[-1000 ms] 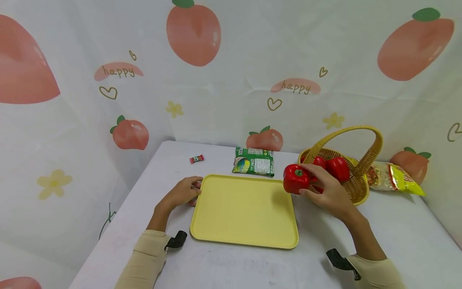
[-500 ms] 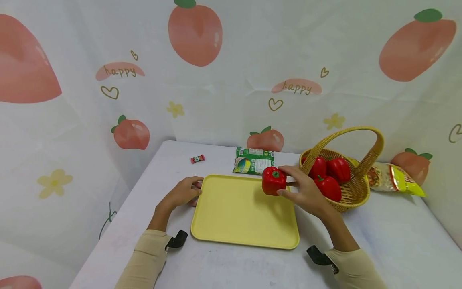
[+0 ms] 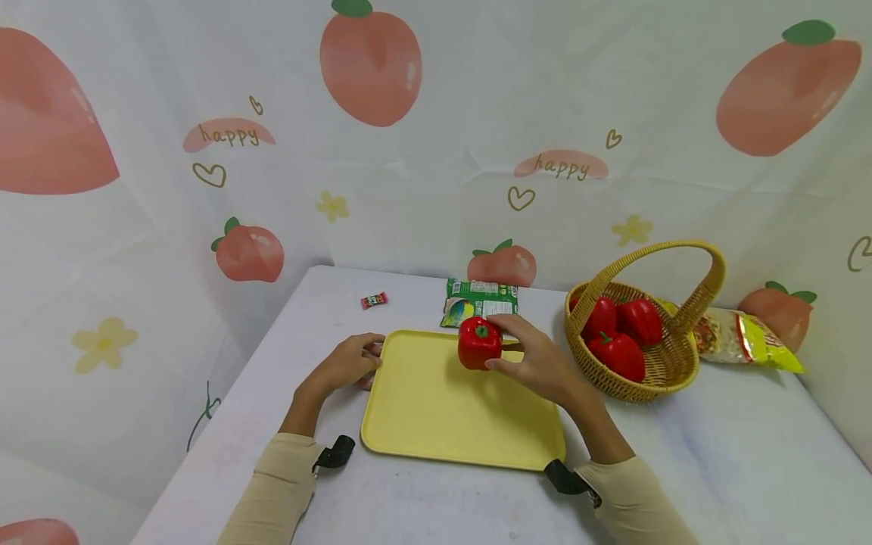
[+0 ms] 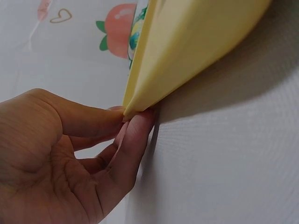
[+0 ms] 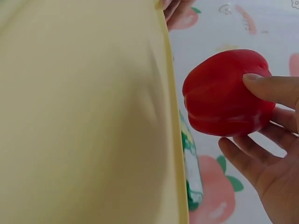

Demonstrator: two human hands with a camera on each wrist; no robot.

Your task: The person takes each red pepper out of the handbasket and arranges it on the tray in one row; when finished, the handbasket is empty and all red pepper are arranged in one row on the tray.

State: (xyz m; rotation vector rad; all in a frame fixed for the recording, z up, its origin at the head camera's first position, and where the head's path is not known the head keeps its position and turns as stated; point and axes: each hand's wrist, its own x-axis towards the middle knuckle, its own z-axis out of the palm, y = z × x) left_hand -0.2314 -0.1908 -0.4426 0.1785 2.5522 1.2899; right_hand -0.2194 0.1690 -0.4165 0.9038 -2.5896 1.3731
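My right hand [image 3: 540,362] holds a red bell pepper [image 3: 480,344] between thumb and fingers, above the far half of a yellow tray [image 3: 436,424]. In the right wrist view the pepper [image 5: 229,93] hangs apart from the tray surface [image 5: 84,121], the thumb pressed on one side. At the tray's far left corner my left hand [image 3: 347,363] pinches the rim. The left wrist view shows that thumb and a finger [image 4: 135,130] gripping the tray edge [image 4: 128,109].
Right of the tray stands a wicker basket [image 3: 579,356] with a tall handle, holding several red peppers [image 3: 621,357]. A yellow snack bag [image 3: 756,341] lies beside it. Behind the tray lie a green packet [image 3: 459,303] and a small wrapped candy [image 3: 374,300].
My right hand has carried the bell pepper leftward from beside the basket to above the tray. The left hand keeps its place at the tray's corner.
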